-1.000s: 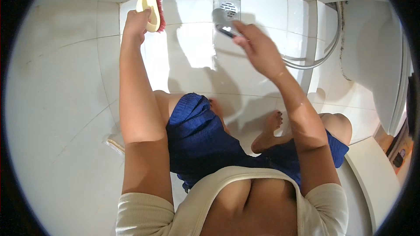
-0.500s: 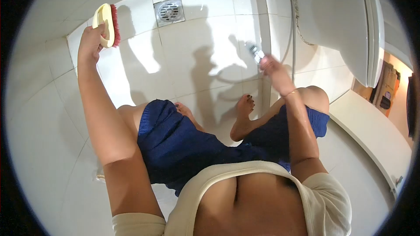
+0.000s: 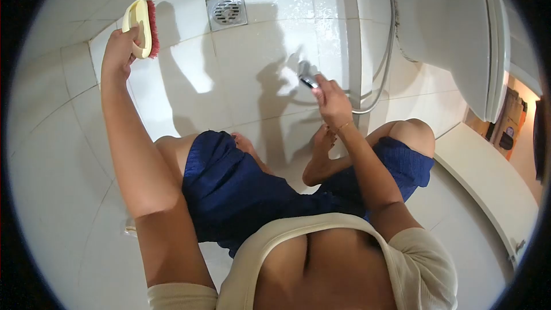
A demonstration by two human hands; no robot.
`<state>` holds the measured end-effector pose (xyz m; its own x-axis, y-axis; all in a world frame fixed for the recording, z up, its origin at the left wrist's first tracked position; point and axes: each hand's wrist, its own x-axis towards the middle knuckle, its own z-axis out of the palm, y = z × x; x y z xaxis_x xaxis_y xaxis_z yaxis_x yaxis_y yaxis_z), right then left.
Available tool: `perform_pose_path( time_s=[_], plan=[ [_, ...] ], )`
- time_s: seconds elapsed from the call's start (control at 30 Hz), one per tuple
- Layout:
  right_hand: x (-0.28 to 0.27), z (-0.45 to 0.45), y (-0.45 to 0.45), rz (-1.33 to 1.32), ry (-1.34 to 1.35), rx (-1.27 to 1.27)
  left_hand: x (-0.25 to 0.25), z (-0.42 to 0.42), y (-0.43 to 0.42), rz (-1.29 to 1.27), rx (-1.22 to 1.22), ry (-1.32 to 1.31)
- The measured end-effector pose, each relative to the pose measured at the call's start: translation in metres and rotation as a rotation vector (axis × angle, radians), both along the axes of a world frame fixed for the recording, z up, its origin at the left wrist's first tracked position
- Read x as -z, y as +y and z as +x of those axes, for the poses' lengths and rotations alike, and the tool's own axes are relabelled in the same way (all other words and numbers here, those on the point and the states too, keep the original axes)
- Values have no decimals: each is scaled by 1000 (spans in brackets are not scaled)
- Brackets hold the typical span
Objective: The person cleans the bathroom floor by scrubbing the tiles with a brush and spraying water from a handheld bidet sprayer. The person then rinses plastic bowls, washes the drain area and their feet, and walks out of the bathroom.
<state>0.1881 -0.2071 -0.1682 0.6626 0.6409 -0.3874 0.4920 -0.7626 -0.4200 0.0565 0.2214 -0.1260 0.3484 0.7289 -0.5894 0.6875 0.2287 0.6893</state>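
Observation:
My left hand (image 3: 119, 51) is closed round the handle of a cream scrub brush (image 3: 139, 27). The red bristles (image 3: 152, 28) face right, away from the wall. Closer to the middle, my right hand (image 3: 334, 102) grips a silver shower head (image 3: 307, 74), tilted over the floor tiles. From that hand a grey hose (image 3: 376, 100) curves to the right and up. Water splashes glisten on the white tiles (image 3: 298, 0) beyond the shower head. A square metal floor drain (image 3: 227, 11) lies between the two hands, farther off.
At the upper right stands a white toilet (image 3: 442, 17). A low white ledge (image 3: 476, 161) runs along the right, near a wooden-looking shelf (image 3: 511, 117) with items. My bare feet (image 3: 321, 143) are on the tiles, and a tiled wall (image 3: 51, 120) rises on the left.
My right hand has moved left with the shower head, and the hose now bends in a wide curve beside it. Splashes show on the far tiles. My left hand stays nearly still with the brush.

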Motion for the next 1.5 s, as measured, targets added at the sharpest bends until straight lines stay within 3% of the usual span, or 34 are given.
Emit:
perform_pose_path(
  time_s=[0.07, 0.23, 0.43, 0.63, 0.83, 1.23, 1.37, 1.43, 1.5],
  plan=[
    [-1, 17, -2, -53, -170, 127, -3, 3, -1, -25, 10, 29],
    [5, 43, -2, -6, -240, 188, -2, 0, -1, -24, -18, 24],
    [20, 81, 10, 332, -219, 292, 3, -2, 3, -13, -35, 2],
    [-7, 118, 38, 684, 261, 676, 6, -1, 7, -28, -12, 24],
    [-43, 120, 63, 788, 425, 660, -7, -2, -4, 20, 17, -59],
    [-84, 85, 66, 802, 720, 408, -6, 0, -1, -66, 54, -53],
    [-89, 40, 46, 332, 605, -19, -12, 3, -8, -24, 20, -90],
    [-69, 11, 40, 279, 450, -310, -13, 5, -9, 8, -7, -65],
    [-59, -10, 40, 231, 378, -356, -15, 5, -10, -3, 18, -61]
  ],
)
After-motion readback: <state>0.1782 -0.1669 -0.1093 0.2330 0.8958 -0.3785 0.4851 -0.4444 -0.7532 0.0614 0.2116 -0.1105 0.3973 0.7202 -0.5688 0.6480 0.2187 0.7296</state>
